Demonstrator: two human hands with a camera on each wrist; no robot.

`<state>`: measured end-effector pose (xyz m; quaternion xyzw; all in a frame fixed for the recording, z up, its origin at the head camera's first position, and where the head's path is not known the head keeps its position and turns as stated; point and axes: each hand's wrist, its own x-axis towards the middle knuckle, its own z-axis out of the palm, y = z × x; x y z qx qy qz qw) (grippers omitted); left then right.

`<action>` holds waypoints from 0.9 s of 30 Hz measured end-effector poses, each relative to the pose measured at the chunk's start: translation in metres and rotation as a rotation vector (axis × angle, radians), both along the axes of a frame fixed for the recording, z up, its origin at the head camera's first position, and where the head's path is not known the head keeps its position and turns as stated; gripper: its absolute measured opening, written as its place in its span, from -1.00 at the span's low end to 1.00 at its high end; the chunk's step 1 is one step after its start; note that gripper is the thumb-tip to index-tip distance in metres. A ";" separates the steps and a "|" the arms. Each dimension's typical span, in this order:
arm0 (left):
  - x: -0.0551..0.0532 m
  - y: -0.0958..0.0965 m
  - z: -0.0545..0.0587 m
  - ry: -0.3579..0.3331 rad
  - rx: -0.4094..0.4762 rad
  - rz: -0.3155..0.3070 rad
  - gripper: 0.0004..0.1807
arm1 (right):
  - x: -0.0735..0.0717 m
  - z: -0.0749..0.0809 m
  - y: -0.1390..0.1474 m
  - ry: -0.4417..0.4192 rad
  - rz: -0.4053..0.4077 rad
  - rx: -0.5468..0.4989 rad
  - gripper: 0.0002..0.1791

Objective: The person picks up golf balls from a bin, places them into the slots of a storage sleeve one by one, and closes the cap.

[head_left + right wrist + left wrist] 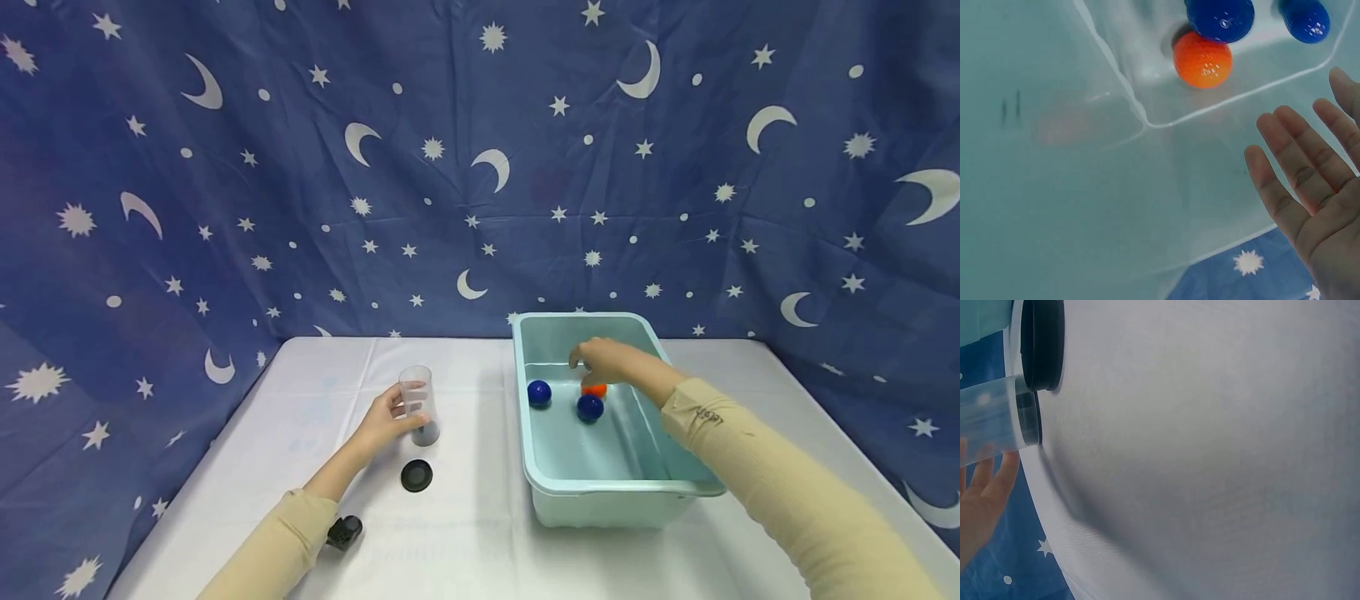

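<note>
My left hand (381,427) holds a clear plastic container (417,398) upright on the white tablecloth, thumb and fingers on opposite sides. In the left wrist view, the fingers lie along the container (988,419). A round black lid (416,476) rests flat on the cloth in front of it. My right hand (606,361) hovers inside a pale green plastic bin (621,485), above an orange ball (595,389) and a blue ball (590,408). A second blue ball (539,393) sits by the bin's left wall. Spread fingers with nothing between them appear on the right hand (1329,200) in the right wrist view.
The bin stands right of the container on the table (480,533), its walls rising around the right hand. A blue curtain (420,167) with moons and stars hangs behind and beside the table. A small black device (345,532) is at the left wrist.
</note>
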<state>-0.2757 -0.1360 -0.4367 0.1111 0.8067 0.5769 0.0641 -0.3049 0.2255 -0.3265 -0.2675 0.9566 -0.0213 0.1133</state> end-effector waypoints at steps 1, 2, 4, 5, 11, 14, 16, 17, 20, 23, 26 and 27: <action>0.000 0.000 0.000 -0.001 0.001 -0.001 -0.37 | -0.001 -0.002 0.000 -0.006 -0.003 0.003 -0.64; 0.000 0.000 0.001 -0.001 -0.001 -0.005 -0.37 | -0.002 -0.004 0.000 -0.010 -0.006 0.006 -0.64; -0.001 0.001 0.001 -0.004 0.004 -0.005 -0.37 | -0.005 -0.008 -0.001 -0.022 -0.021 0.010 -0.62; -0.001 0.001 0.002 -0.007 0.010 -0.003 -0.37 | -0.006 -0.010 -0.002 -0.026 -0.028 0.008 -0.61; -0.001 0.002 0.004 -0.010 0.008 0.003 -0.36 | -0.011 -0.019 -0.004 -0.033 -0.035 0.011 -0.63; -0.002 0.002 0.006 -0.002 -0.011 0.001 -0.36 | -0.011 -0.024 -0.005 -0.040 -0.034 0.013 -0.65; -0.003 0.002 0.007 0.006 -0.020 0.002 -0.37 | -0.011 -0.026 -0.004 -0.042 -0.031 0.019 -0.66; -0.003 0.002 0.008 0.014 -0.028 0.002 -0.38 | -0.012 -0.027 -0.004 -0.040 -0.033 0.020 -0.66; -0.004 0.003 0.010 0.032 -0.051 0.001 -0.38 | -0.012 -0.029 -0.004 -0.044 -0.041 0.017 -0.67; -0.004 0.004 0.013 0.028 -0.059 0.005 -0.37 | -0.012 -0.030 -0.003 -0.062 -0.047 0.010 -0.66; -0.004 0.005 0.015 0.035 -0.072 -0.007 -0.38 | -0.012 -0.032 -0.004 -0.079 -0.054 0.006 -0.65; -0.003 0.006 0.016 0.037 -0.076 -0.006 -0.38 | -0.012 -0.032 -0.004 -0.079 -0.054 0.010 -0.65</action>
